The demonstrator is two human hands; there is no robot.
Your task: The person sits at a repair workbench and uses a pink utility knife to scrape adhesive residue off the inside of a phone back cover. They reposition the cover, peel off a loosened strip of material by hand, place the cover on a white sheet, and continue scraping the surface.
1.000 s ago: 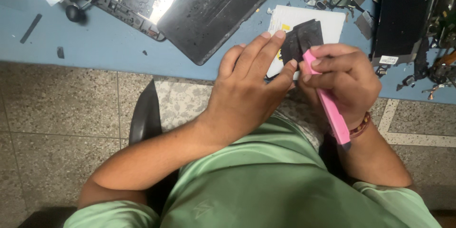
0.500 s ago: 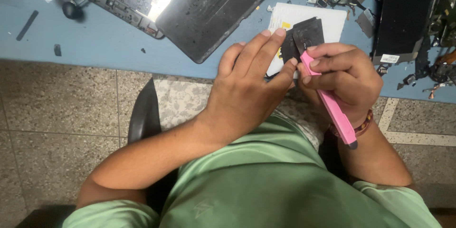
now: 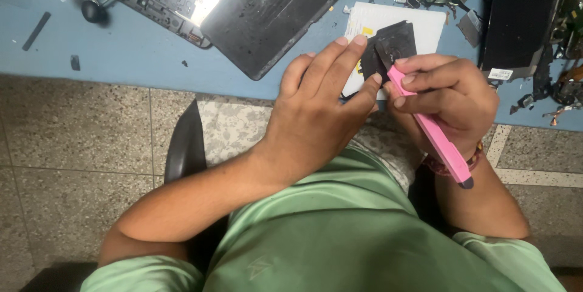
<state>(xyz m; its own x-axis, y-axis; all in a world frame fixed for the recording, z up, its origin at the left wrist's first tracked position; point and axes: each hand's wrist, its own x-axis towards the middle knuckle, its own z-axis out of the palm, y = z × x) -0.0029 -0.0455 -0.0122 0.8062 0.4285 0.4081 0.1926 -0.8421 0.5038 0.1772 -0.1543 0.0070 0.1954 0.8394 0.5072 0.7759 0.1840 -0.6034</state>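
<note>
L hand: fingers pinching black part at 12 o'clock, over tabletop edge. R hand: fingers wrapped on pink tool, tip at part. Tablet shell at 11 o'clock.

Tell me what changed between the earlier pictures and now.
Very little. The right hand tilted the pink tool a little, its tip still against the small black part that the left hand keeps pressing with its fingers. Nothing was picked up or let go. The white sheet, the black tablet shell and the blue table look as they were.
</note>
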